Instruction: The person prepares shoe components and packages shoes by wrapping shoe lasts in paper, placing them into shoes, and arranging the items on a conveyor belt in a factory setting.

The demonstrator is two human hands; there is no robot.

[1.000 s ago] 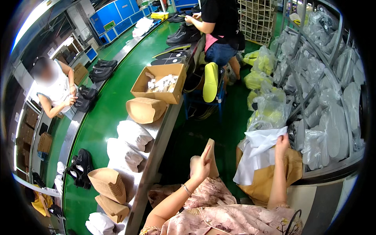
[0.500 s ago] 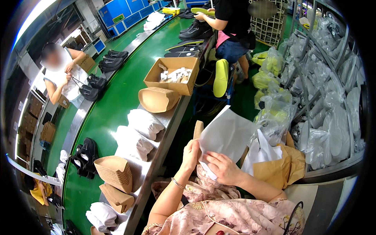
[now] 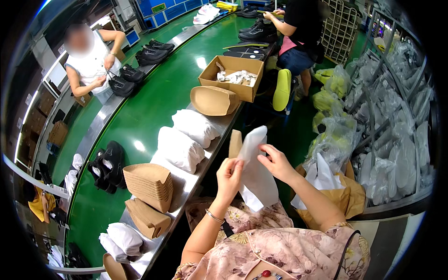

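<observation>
In front of my lap, my left hand (image 3: 229, 178) is closed, pinching a white paper sheet (image 3: 260, 179) and a narrow brown cardboard piece (image 3: 235, 143) together. The cardboard stands up above my fingers, its lower part hidden by hand and paper. The sheet is curled over at the top and hangs down toward my lap. At the sheet's right edge is my right hand (image 3: 279, 163), its fingers bent and apart, thumb and fingertips next to the paper. Whether they touch it is hard to tell.
On the bench edge at left stand white paper-wrapped bundles (image 3: 181, 148), stacked brown cardboard forms (image 3: 148, 185) and a carton of paper scraps (image 3: 252, 88). Black shoes (image 3: 112, 163) sit on the green belt. A brown paper bag (image 3: 347, 196) and racked insoles stand right. Two co-workers handle shoes and insoles.
The sheet went from spread out and tilted to the upper right to curled and hanging down. My right hand came off its face and rose to its edge. The view shifted.
</observation>
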